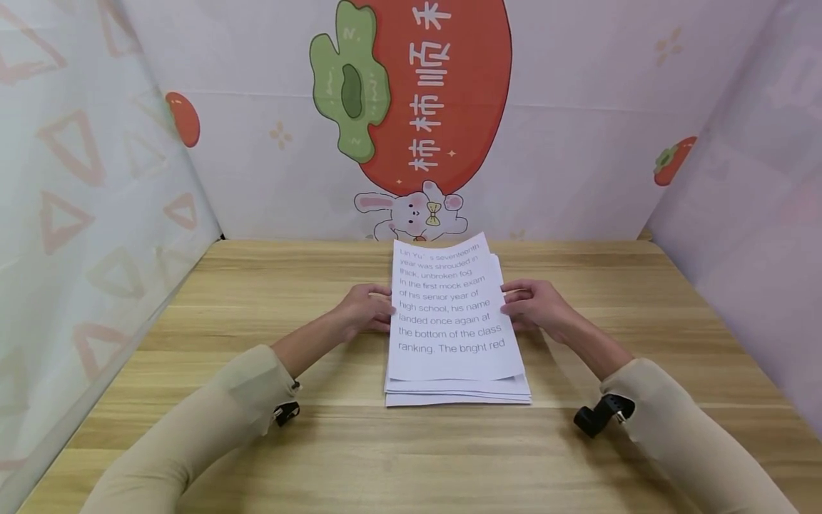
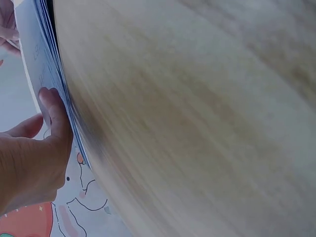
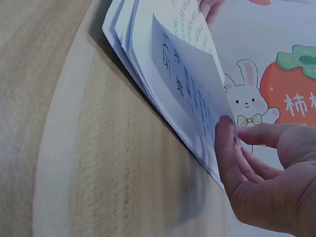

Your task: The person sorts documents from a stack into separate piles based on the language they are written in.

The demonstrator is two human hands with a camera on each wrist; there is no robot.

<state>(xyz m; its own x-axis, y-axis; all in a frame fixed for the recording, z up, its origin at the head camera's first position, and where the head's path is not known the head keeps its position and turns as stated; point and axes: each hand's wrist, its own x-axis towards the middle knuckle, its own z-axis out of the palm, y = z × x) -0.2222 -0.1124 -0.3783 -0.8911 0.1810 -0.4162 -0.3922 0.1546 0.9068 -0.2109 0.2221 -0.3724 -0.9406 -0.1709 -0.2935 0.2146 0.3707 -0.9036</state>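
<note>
A stack of white paper (image 1: 457,400) lies on the wooden table in the head view. Its top sheet (image 1: 449,364) carries large printed English text and bows upward at the far end. My left hand (image 1: 369,308) pinches this sheet's left edge, thumb nearest me. On the opposite edge my right hand (image 1: 538,307) grips it between thumb and fingers. In the right wrist view the sheet (image 3: 195,84) stands lifted off the stack on that side, showing handwriting on its underside. The left wrist view has my left thumb (image 2: 57,116) against the paper beside the layered page edges.
The wooden table (image 1: 462,464) reaches back to a white cloth backdrop (image 1: 578,164) printed with a large red persimmon and a rabbit. Patterned cloth walls (image 1: 70,178) rise at both sides. Black wrist straps (image 1: 604,414) show at the sleeve cuffs.
</note>
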